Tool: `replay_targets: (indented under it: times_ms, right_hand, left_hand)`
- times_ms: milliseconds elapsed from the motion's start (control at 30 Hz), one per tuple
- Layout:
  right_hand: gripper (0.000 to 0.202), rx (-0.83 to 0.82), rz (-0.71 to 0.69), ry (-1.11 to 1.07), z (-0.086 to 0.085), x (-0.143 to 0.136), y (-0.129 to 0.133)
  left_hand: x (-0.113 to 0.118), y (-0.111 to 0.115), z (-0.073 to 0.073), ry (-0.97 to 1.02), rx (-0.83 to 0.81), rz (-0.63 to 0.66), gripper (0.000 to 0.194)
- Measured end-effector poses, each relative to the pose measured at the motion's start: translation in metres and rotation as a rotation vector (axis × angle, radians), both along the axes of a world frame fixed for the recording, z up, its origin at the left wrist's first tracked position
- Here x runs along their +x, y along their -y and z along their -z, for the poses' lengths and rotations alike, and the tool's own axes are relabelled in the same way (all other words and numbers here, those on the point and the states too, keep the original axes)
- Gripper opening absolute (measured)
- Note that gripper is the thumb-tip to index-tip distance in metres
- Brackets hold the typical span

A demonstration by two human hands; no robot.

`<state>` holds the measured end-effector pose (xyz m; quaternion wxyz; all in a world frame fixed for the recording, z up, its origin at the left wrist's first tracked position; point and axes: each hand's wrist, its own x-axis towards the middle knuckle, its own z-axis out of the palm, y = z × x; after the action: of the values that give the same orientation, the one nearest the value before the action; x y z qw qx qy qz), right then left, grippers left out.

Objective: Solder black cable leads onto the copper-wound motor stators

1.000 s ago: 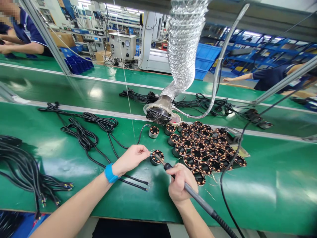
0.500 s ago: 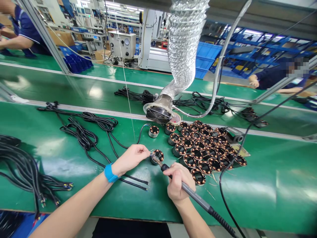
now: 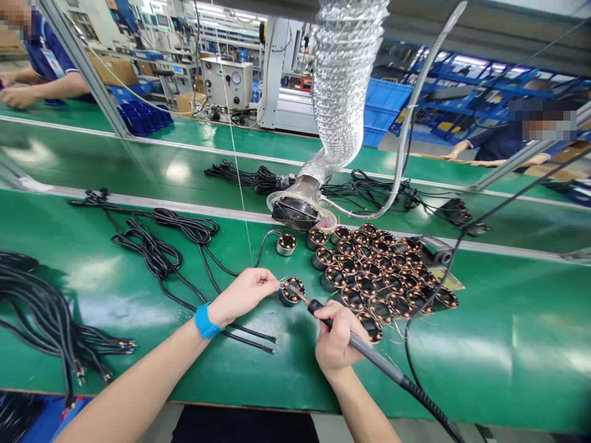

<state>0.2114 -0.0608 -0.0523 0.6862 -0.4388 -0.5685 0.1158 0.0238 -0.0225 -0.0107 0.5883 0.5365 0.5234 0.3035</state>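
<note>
My right hand (image 3: 340, 337) is closed around the grey handle of a soldering iron (image 3: 369, 354). The iron's metal tip reaches over a motor stator (image 3: 292, 291), a ring with copper windings standing on the green bench. At the stator's left rim my left hand (image 3: 253, 289) pinches a thin wire (image 3: 281, 285), whose far end is too small to make out. A blue band (image 3: 207, 322) circles my left wrist. Just behind stands another stator (image 3: 286, 244), with a black cable (image 3: 261, 251) running to it.
Many stators (image 3: 367, 284) crowd the bench at right. Coiled black cables (image 3: 157, 252) and a cable bundle (image 3: 41, 307) lie at left. A fume extractor fan (image 3: 295, 212) hangs low on a foil duct (image 3: 341, 86). Co-workers sit beyond the frame.
The soldering iron and my right hand have shifted slightly to the right. My left hand holds its place. Cables on the strip behind have slid left.
</note>
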Motion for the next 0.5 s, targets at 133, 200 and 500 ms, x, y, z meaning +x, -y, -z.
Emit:
replay_targets:
  times_ms: [133, 200, 500]
  right_hand:
    - [0.037, 0.014, -0.011, -0.02, 0.0, -0.0007, -0.0004]
    - [0.037, 0.01, -0.02, -0.014, 0.0002, -0.0003, -0.0002]
    - [0.035, 0.028, -0.004, 0.007, 0.0004, -0.0008, -0.0001]
  left_hand:
    - [0.0005, 0.0002, -0.0021, -0.001, -0.004, -0.001, 0.03]
    - [0.0012, 0.0002, -0.003, 0.004, -0.011, -0.002, 0.03]
    - [0.002, 0.0009, -0.0047, 0.017, -0.008, -0.015, 0.034]
